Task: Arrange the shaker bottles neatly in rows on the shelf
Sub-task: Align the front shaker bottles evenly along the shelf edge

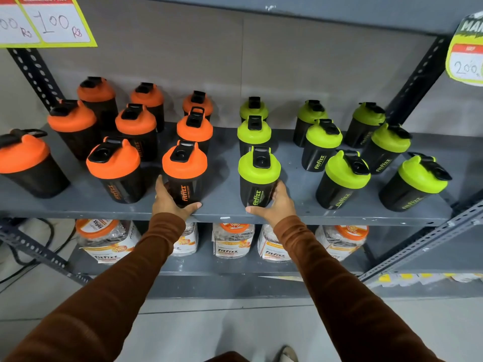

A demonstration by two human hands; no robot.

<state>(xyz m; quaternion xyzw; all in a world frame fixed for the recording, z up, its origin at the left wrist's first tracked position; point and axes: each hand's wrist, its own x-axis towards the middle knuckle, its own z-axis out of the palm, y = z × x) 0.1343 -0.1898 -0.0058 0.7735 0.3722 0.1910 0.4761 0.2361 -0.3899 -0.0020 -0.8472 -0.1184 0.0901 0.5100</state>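
Black shaker bottles stand upright on a grey metal shelf (224, 202). Several with orange lids fill the left half, several with green lids the right half, in rough rows running front to back. My left hand (170, 202) wraps the base of the front orange-lidded bottle (184, 168). My right hand (277, 202) grips the base of the front green-lidded bottle (258, 171). Both bottles rest on the shelf near its front edge. One orange-lidded bottle (24, 163) stands apart at the far left.
Clear jars with orange lids (232, 240) sit on the lower shelf. Price cards hang at the top left (47, 22) and top right (467, 61). Perforated steel uprights (418, 79) frame the shelf. A second rack (431, 244) adjoins on the right.
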